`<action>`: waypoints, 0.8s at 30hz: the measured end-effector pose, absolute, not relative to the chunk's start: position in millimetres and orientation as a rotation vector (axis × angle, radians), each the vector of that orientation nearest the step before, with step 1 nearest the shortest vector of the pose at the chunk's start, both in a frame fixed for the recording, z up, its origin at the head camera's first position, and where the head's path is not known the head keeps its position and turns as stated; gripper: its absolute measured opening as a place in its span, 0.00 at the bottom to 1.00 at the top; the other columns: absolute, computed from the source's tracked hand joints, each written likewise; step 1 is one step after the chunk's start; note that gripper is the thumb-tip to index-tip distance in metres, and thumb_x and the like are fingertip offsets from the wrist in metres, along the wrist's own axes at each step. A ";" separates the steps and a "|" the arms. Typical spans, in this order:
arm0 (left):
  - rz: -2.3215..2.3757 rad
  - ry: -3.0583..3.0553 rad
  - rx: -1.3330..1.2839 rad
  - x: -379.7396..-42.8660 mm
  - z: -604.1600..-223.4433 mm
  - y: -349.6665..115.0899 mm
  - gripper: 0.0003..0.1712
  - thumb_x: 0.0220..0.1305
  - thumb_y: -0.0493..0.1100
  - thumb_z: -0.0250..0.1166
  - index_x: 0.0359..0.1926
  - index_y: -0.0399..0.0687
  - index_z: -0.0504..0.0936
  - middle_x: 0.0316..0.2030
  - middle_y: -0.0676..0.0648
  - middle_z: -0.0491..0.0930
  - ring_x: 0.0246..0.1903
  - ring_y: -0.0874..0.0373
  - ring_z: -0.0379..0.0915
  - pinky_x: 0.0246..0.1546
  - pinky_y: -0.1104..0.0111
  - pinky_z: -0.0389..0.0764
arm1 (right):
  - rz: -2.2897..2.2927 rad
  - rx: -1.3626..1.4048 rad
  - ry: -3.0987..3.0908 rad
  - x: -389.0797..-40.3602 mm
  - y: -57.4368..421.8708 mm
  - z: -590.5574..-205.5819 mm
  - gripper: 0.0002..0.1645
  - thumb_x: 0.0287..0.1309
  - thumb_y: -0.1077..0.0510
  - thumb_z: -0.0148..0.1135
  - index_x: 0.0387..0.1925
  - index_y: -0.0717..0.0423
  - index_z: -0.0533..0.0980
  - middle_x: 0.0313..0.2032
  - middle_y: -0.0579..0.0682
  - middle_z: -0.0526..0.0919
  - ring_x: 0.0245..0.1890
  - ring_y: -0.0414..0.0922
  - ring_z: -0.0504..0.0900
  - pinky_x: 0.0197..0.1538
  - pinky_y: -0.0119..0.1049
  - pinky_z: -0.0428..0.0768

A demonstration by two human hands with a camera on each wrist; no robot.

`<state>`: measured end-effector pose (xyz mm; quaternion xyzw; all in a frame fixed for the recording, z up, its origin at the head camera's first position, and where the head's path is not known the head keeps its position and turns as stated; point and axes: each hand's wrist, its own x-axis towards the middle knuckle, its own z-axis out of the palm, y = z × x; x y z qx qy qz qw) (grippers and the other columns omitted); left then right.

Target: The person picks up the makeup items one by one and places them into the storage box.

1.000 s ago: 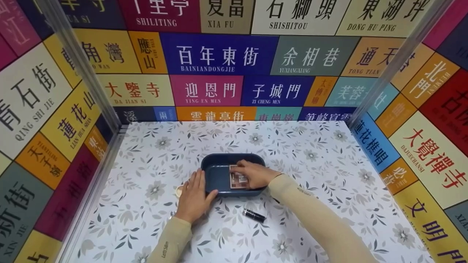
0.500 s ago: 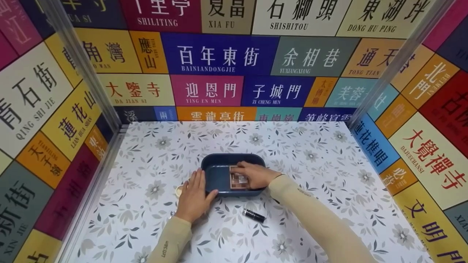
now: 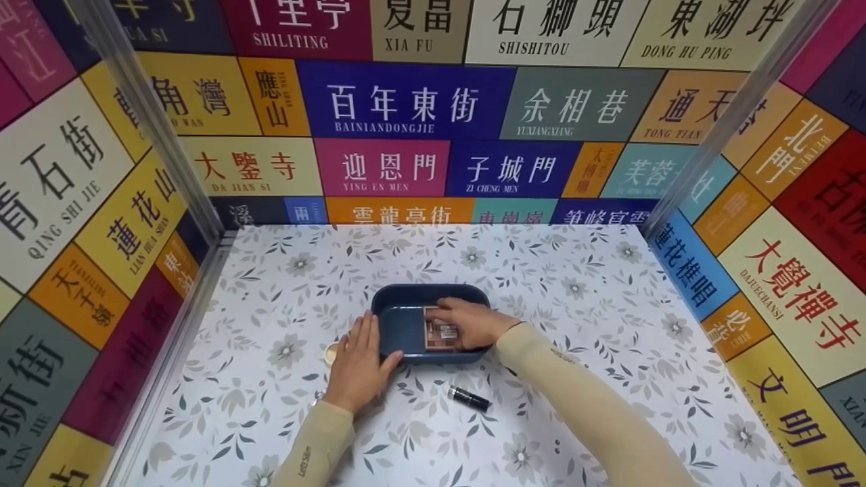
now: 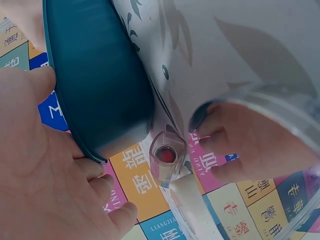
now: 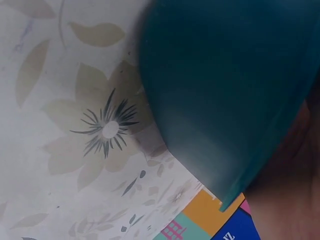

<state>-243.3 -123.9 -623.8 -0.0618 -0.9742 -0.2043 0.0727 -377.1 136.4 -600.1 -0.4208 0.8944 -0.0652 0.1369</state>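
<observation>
A dark blue rectangular tray (image 3: 402, 330) lies between my hands. My left hand (image 3: 357, 370) rests against its left side with fairly straight fingers, thumb near the front corner. In the left wrist view, the thumb and fingertips touch the rim of the tray (image 4: 100, 75). My right hand (image 3: 470, 325) reaches inside and holds an eyeshadow palette (image 3: 436, 338) with brown squares; this hand covers the palette's right part. The right wrist view shows mostly the outer wall of the tray (image 5: 215, 90), with the palette hidden.
A small black tube (image 3: 469, 398) lies in front of the tray. A cream round item (image 3: 331, 353) is partly behind my left fingers. In the left wrist view, a clear faceted piece with a red centre (image 4: 166, 155) stands beside the tray. Sign-printed walls (image 3: 406, 101) enclose the flowered tabletop (image 3: 575, 257).
</observation>
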 end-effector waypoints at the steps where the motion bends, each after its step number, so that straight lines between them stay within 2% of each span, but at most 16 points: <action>1: -0.612 -2.930 -0.182 -243.5 -624.0 -123.8 0.50 0.71 0.64 0.57 0.78 0.36 0.52 0.78 0.39 0.47 0.77 0.44 0.42 0.73 0.47 0.50 | -0.197 -1.216 2.589 -377.1 136.5 -598.9 0.54 0.47 0.54 0.80 0.75 0.36 0.64 0.72 0.61 0.61 0.70 0.56 0.64 0.68 0.52 0.68; 8: -0.610 -2.918 -0.197 -244.7 -626.5 -124.6 0.50 0.71 0.64 0.57 0.77 0.35 0.54 0.77 0.37 0.49 0.76 0.43 0.44 0.72 0.45 0.52 | -0.217 -1.170 2.607 -376.2 137.2 -590.9 0.55 0.47 0.50 0.80 0.75 0.36 0.63 0.74 0.59 0.59 0.71 0.56 0.63 0.68 0.53 0.68; 17: -0.603 -2.967 -0.175 -245.5 -628.7 -124.4 0.51 0.71 0.65 0.56 0.78 0.36 0.50 0.79 0.39 0.45 0.77 0.44 0.40 0.73 0.46 0.49 | -0.283 -1.129 2.618 -373.8 137.6 -576.3 0.51 0.50 0.49 0.79 0.74 0.37 0.65 0.75 0.57 0.58 0.72 0.55 0.61 0.71 0.51 0.62; 24: -0.566 -2.985 -0.185 -245.6 -628.2 -125.6 0.52 0.72 0.71 0.47 0.79 0.38 0.48 0.79 0.40 0.42 0.77 0.44 0.40 0.73 0.47 0.50 | -0.316 -1.126 2.642 -373.0 143.7 -563.9 0.47 0.56 0.53 0.74 0.75 0.36 0.64 0.75 0.55 0.58 0.71 0.53 0.62 0.70 0.52 0.64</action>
